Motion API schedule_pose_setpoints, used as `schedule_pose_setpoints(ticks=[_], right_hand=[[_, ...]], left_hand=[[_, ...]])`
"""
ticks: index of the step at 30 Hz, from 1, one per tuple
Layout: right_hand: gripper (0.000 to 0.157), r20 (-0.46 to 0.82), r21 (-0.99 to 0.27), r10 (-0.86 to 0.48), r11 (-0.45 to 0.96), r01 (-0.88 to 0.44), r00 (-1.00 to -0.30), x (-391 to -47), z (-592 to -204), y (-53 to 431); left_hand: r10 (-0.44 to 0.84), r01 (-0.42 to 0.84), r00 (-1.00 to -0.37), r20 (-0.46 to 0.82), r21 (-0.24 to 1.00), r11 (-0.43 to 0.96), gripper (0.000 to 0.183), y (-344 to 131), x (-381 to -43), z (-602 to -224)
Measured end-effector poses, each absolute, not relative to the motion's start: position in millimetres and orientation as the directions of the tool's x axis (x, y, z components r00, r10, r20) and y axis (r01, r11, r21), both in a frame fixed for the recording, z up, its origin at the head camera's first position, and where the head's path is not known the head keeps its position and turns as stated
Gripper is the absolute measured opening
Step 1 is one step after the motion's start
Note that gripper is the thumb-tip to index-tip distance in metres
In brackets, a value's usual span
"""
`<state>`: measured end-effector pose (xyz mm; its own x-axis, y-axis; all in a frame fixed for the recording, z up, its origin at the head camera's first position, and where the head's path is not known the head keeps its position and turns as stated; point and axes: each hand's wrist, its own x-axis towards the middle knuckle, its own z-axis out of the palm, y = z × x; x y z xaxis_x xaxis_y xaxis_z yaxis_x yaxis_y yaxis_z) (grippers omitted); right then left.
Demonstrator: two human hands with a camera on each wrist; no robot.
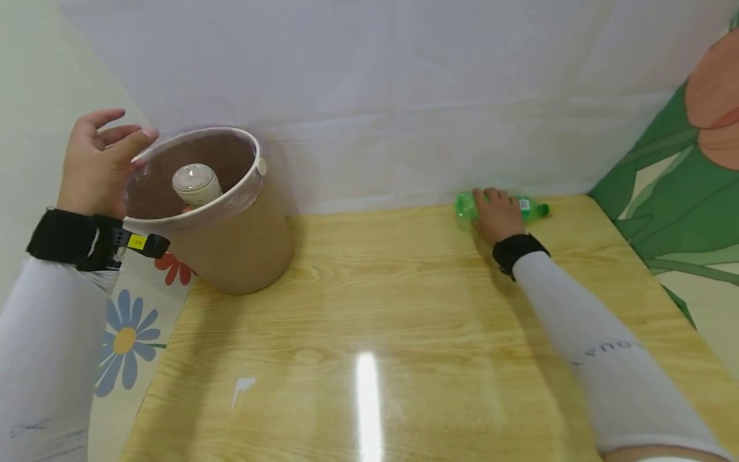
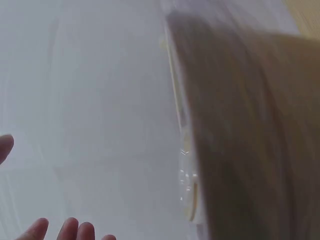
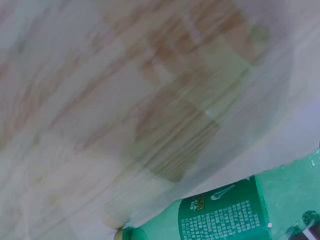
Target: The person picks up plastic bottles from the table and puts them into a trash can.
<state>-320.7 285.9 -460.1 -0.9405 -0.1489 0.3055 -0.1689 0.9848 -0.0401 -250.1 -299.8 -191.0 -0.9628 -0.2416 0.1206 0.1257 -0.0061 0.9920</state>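
A green plastic bottle (image 1: 465, 208) lies on its side at the table's back edge, cap to the right. My right hand (image 1: 500, 215) grips it from above, fingers curled over its middle. The right wrist view shows the bottle's printed label (image 3: 220, 217) low in the frame. At the left, my left hand (image 1: 95, 160) is by the near-left rim of a beige bin (image 1: 248, 237), its fingers loosely bent and holding nothing. Whether it touches the rim I cannot tell. Inside the lined bin sits a pale container with a clear round top (image 1: 196, 183).
The wood-grain table (image 1: 346, 289) reaches to a white sheet (image 1: 346, 96) hanging behind it. A small white scrap or mark (image 1: 244, 385) is on the table's near left. Painted walls with flowers (image 1: 124, 340) stand on both sides.
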Motion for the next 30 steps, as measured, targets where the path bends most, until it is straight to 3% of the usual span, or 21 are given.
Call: schedule_pose_setpoints(ticks=[7,15,30], right_hand=[[0.07,0.375,-0.128,-0.158,0.967,-0.22,-0.913,-305.9,-449.9,278.2],[0.07,0.433,-0.325,-0.081,0.915,-0.239,-0.898,-276.9,-434.4,268.5],[0.079,0.415,-0.722,-0.039,0.593,-0.356,-0.909,-204.9,-390.1,211.0]], left_hand=[[-0.098,0.292,-0.952,0.289,0.956,-0.012,0.049,-255.9,-224.5,-205.4],[0.103,0.34,-0.932,0.347,0.937,-0.076,0.037,-217.3,-203.0,-236.5],[0.315,0.169,-0.933,0.172,0.985,-0.036,0.051,-150.6,-203.1,-329.8]])
